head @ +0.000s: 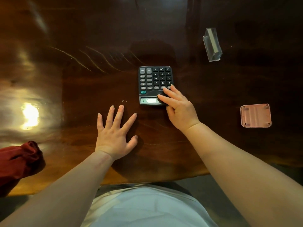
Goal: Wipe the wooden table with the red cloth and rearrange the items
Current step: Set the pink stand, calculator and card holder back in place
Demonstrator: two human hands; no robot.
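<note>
Red cloth point(18, 163) bunched at near-left edge of wooden tabletop point(82, 82). L hand point(113, 135) flat on the wood, fingers spread apart, holding nothing. R hand point(178, 108): fingers straight, slightly apart, resting on near-right corner of black calculator point(155, 79), mid-tabletop. Pink square plastic piece point(255, 115) to the right; clear acrylic stand point(212, 44) beyond.

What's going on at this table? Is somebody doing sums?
Not sums, it seems. A person's right hand rests its fingers on a black calculator, by the display. Their left hand lies flat on the wooden table beside it. The red cloth sits bunched at the left edge, unheld. A clear plastic stand and a pink plastic piece lie to the right.
</note>
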